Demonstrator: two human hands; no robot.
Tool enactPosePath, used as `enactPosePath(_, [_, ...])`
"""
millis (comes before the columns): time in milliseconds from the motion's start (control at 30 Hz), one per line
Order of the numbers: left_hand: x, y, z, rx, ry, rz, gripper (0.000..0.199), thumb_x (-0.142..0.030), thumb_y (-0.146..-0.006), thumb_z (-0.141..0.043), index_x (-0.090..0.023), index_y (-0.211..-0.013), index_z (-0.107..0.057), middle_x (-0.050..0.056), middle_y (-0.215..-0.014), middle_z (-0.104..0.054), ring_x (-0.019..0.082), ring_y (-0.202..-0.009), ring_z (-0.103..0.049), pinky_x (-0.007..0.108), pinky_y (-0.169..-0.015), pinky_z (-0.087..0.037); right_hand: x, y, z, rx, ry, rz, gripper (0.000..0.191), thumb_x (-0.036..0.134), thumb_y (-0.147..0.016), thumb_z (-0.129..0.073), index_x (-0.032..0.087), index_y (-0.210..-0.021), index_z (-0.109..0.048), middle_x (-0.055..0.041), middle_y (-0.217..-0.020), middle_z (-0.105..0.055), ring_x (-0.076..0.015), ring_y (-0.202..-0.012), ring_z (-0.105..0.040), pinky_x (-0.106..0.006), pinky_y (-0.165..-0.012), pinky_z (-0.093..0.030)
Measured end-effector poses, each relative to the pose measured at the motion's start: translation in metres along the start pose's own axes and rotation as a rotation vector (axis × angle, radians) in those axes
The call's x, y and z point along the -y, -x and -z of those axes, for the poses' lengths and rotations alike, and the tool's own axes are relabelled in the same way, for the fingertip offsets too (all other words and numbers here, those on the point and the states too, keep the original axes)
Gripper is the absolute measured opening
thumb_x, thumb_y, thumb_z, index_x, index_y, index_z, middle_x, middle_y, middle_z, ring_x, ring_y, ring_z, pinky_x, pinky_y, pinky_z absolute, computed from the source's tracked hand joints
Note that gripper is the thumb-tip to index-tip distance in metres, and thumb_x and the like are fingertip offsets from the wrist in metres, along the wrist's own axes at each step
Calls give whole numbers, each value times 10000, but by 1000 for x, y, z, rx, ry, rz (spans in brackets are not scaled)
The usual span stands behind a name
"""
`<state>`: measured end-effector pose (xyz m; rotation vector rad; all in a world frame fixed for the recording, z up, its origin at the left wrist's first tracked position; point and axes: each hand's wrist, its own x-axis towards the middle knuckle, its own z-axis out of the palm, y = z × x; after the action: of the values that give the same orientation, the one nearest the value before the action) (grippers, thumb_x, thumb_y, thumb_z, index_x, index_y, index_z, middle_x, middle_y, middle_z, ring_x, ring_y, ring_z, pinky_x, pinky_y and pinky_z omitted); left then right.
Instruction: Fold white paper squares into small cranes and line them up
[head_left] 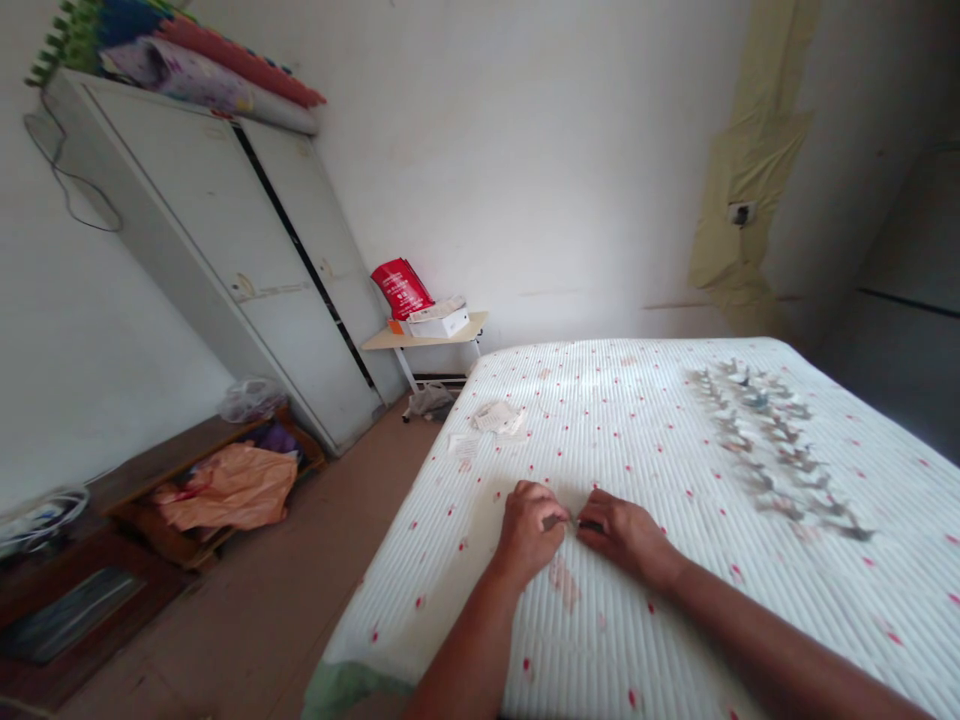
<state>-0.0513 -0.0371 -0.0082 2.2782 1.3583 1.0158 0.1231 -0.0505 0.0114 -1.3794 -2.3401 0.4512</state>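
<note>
My left hand [531,530] and my right hand [619,532] meet low over the near part of the bed, fingers bent and closed in a pinch. Between their fingertips is a small folded piece of paper [571,521], mostly hidden by the fingers. Ahead and to the left lies a small stack of printed paper sheets [499,417], with another loose sheet [463,445] beside it. Several small folded paper figures [780,430], shaped like cranes, stand in rows on the right of the bed.
The bed's white ribbed cover [600,420] has red dots. Behind its far left corner, a small table [382,341] carries a red bag [401,288] and a white box [448,322]. A grey cabinet [202,210] and a low wooden bench [169,450] with bags stand at left.
</note>
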Motion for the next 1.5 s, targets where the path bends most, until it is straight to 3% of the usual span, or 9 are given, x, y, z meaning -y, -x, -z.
enactPosePath(167, [-1,6,1,47,-56,-57,259,-86,-621,-581,-254,-775,-703,17,-794,-583,168,-852,-471,314,-767,-375,-11,5,6,23,-115,119,287,128,-804,-409,208,-875,-675,-37,-824,-596,-124,-755,-579,-211,-676,-424])
enactPosePath(400, [-8,10,8,93,-160,-121,259,-109,-677,-563,-272,-831,-692,19,-811,-562,169,-858,-440,323,-775,-357,-16,8,3,49,91,193,359,64,-785,-393,242,-969,-644,-43,-879,-577,-132,-732,-566,-216,-626,-399])
enactPosePath(600, [-19,15,15,122,-285,-155,190,-119,-746,-508,-226,-748,-665,39,-788,-541,178,-854,-432,342,-776,-340,-15,9,2,45,172,246,341,47,-755,-419,226,-957,-627,-37,-869,-553,-134,-748,-537,-215,-628,-381])
enactPosePath(800, [-25,11,14,126,-369,-204,149,-148,-772,-508,-208,-727,-636,47,-831,-544,191,-891,-426,384,-829,-309,-7,3,5,42,236,273,244,124,-830,-399,188,-848,-634,-38,-800,-549,-126,-686,-524,-216,-606,-374])
enactPosePath(1200, [-3,-4,-1,77,-167,-7,86,-213,-690,-619,-254,-691,-693,2,-802,-582,164,-869,-465,318,-763,-334,-16,-17,5,108,5,139,242,150,-808,-441,194,-693,-650,-6,-732,-571,-101,-658,-544,-192,-612,-373])
enactPosePath(1333, [-6,-4,1,69,-161,1,92,-207,-680,-623,-259,-693,-698,6,-792,-583,164,-856,-468,325,-761,-331,-16,-22,9,159,-44,114,211,152,-774,-475,202,-687,-661,1,-730,-586,-104,-660,-542,-189,-612,-372])
enactPosePath(1500, [-8,-2,1,57,-194,-19,77,-204,-677,-628,-248,-673,-692,11,-779,-572,168,-856,-462,324,-753,-328,-14,-22,8,132,-40,65,207,166,-757,-476,206,-707,-673,-4,-757,-610,-109,-667,-555,-192,-604,-366])
